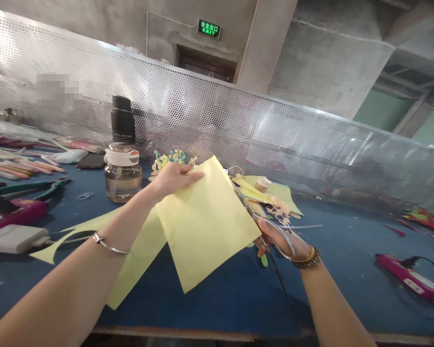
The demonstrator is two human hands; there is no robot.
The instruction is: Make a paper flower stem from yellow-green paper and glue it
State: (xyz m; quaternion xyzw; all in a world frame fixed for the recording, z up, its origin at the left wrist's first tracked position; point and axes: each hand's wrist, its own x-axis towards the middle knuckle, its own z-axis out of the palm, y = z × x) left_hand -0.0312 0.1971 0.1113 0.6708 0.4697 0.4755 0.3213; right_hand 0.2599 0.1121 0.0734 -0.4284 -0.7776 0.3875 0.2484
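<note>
Pale yellow, four-sided sheet of thin paper (210, 229): held up at a slant over the blue tabletop (217, 308), one corner pointing upward; surface nearly flat, visible edges mostly straight. Upper left edge pinched by left hand (179, 180).

Metal scissors with silver-grey looped handles (288, 239): gripped in right hand (269, 235) at the sheet's right corner. Blades run up along its upper right edge, partly hidden; blade opening and any cut cannot be determined.

Passage: blue tabletop (352, 267) is lying open between right hand (273, 236) and pink power strip (405, 274). Obstacles: white-lidded bottle (123, 180) is flanking left hand (175, 180); perforated panel (292, 140) is closing the rear.
</note>
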